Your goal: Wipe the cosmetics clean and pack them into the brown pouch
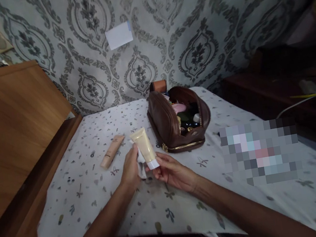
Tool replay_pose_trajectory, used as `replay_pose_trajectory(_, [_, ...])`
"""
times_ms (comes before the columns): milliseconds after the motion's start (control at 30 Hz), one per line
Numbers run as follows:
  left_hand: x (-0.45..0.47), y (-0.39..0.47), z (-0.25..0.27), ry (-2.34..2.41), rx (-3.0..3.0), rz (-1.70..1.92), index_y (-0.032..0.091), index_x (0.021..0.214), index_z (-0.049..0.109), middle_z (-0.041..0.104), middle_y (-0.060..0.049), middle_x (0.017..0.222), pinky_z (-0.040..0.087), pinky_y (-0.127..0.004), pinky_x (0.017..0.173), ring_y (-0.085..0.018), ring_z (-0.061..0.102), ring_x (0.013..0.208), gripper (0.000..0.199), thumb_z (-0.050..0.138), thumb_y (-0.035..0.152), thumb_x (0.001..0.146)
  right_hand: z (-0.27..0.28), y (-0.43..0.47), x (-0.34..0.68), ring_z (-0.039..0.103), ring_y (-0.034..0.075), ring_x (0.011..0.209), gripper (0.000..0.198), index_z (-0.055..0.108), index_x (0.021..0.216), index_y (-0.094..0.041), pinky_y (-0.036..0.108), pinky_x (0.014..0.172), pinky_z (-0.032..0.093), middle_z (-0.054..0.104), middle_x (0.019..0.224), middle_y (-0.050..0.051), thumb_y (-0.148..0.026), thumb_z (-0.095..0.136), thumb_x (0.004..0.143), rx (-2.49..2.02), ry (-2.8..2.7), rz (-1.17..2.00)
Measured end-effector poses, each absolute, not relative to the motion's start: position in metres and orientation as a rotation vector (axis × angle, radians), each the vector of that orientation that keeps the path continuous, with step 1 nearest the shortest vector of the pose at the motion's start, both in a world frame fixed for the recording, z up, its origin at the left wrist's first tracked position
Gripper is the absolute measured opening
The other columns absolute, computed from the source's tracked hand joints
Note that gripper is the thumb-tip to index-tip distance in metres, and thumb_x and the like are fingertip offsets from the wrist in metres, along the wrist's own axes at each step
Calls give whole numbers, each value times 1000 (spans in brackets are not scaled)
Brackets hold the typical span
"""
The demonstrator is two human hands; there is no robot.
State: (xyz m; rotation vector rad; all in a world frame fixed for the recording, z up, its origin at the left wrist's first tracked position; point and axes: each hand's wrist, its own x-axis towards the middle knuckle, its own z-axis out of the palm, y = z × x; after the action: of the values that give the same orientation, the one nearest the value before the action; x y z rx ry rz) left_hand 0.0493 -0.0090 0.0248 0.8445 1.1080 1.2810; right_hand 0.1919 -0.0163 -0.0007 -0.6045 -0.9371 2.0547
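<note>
Over the middle of the table, my right hand (pixel 174 170) grips a pale yellow squeeze tube (pixel 143 144) by its white cap, which points down. My left hand (pixel 130 165) is closed on a white cloth or tissue (pixel 141 168), pressed close to the tube's left side; its fingertips are partly hidden. A pinkish-beige tube (pixel 112 151) lies on the tablecloth to the left of my left hand. Just beyond my right hand stands a brown leather toiletry bag (pixel 162 119), unzipped, with a pink item and several dark items inside.
A white tablecloth (pixel 77 200) with small plant prints covers the table. To the left rises a wooden panel (pixel 18 113). A pixelated patch hides something on the right side of the table. White cables (pixel 303 100) hang at the right, and a patterned wall stands behind.
</note>
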Motion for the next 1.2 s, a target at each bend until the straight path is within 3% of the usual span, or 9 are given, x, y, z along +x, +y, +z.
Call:
replay_pose_trajectory(100, [57, -25, 16, 1215, 1036, 1266, 16, 100, 67, 71, -11, 98, 53, -33, 79, -27, 65, 100, 56, 59, 68, 80, -7, -15, 190, 57, 11, 56, 46, 52, 98, -22, 23, 54, 44, 63, 75, -2, -53, 75, 73, -760, -1107, 1761])
replay_pose_trajectory(233, [60, -38, 9, 1322, 1235, 1275, 21, 113, 63, 62, -12, 127, 34, -39, 112, -28, 45, 135, 44, 61, 56, 86, -12, -18, 191, 55, 14, 63, 37, 56, 103, -23, 26, 57, 45, 59, 77, -1, -46, 70, 79, -1049, -1438, 1155])
replay_pose_trajectory(367, [57, -27, 15, 1258, 1118, 1362, 21, 117, 58, 66, -9, 120, 45, -34, 101, -25, 56, 122, 46, 58, 56, 87, -13, -25, 194, 61, 20, 80, 29, 59, 110, -24, 31, 72, 48, 66, 95, 4, -35, 65, 84, -1127, -1706, 749])
replay_pose_trajectory(467, [54, -13, 22, 1186, 913, 1482, 20, 109, 60, 69, -6, 106, 51, -30, 85, -23, 65, 103, 46, 61, 59, 83, -15, -27, 193, 61, 21, 83, 27, 60, 108, -24, 32, 74, 49, 66, 97, 5, -36, 65, 84, -1092, -1757, 721])
replay_pose_trajectory(633, [62, -13, 20, 1121, 821, 1498, 17, 101, 62, 70, -7, 96, 52, -27, 73, -20, 67, 88, 47, 71, 56, 75, -15, -25, 190, 60, 18, 74, 28, 57, 103, -22, 28, 66, 49, 64, 87, 2, -43, 64, 85, -979, -1625, 1049])
replay_pose_trajectory(833, [64, -31, 6, 1072, 938, 1237, 18, 94, 58, 54, 6, 54, 40, -24, 42, -12, 50, 41, 43, 68, 57, 77, -11, -20, 191, 60, 15, 53, 48, 55, 122, -24, 25, 48, 42, 59, 69, -2, -60, 51, 90, -806, -1466, 1514])
replay_pose_trajectory(933, [45, -31, 12, 1072, 1088, 1207, 20, 100, 56, 61, 3, 67, 46, -26, 49, -13, 55, 49, 40, 69, 50, 79, -15, -19, 189, 55, 14, 48, 61, 49, 136, -24, 26, 47, 43, 60, 64, -2, -63, 51, 89, -859, -1552, 1541])
replay_pose_trajectory(1033, [15, -27, 22, 1171, 1554, 1096, 20, 105, 56, 66, -2, 89, 50, -30, 69, -18, 63, 75, 31, 64, 43, 85, -18, -16, 190, 51, 13, 46, 65, 45, 140, -22, 27, 48, 44, 59, 63, -3, -59, 55, 87, -899, -1542, 1494])
replay_pose_trajectory(1200, [-20, -26, 32, 1465, 2327, 563, 22, 119, 55, 66, -7, 106, 49, -36, 78, -25, 63, 93, 35, 57, 44, 91, -18, -11, 196, 63, 18, 74, 53, 52, 128, -22, 29, 60, 50, 63, 96, 5, -51, 61, 85, -924, -1488, 1206])
